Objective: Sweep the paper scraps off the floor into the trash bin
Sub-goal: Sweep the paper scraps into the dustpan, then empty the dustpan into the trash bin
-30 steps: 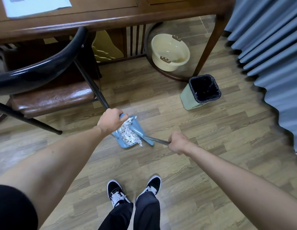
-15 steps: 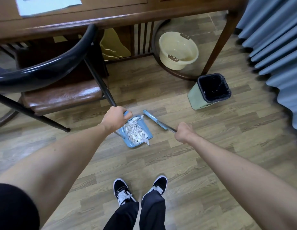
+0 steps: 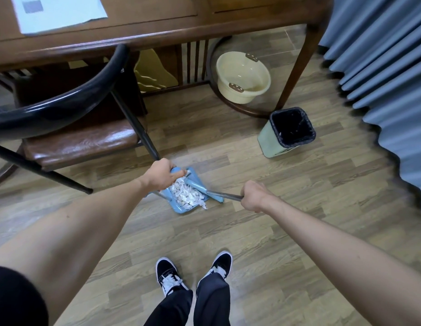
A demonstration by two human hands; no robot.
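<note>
A blue dustpan (image 3: 195,182) rests on the wooden floor, heaped with white paper scraps (image 3: 187,195). My left hand (image 3: 161,174) grips the top of its handle. My right hand (image 3: 253,196) is closed around the grey broom handle (image 3: 228,196). The blue broom head (image 3: 200,188) lies across the pan's right side, against the scraps. A few scraps hang over the pan's near edge. The pale green trash bin (image 3: 268,143), lined with a black bag, stands on the floor to the far right of the pan, some way off.
A chair (image 3: 80,142) with a brown seat and black frame stands left, one leg close to my left hand. A wooden desk (image 3: 157,22) spans the back, with a cream basin (image 3: 243,77) under it. Blue curtains (image 3: 381,67) hang at right. My shoes (image 3: 193,270) are below.
The broom head, off the pan to its right half a second ago, has swung back over the pan against the scraps. The dustpan has stayed in about the same place.
</note>
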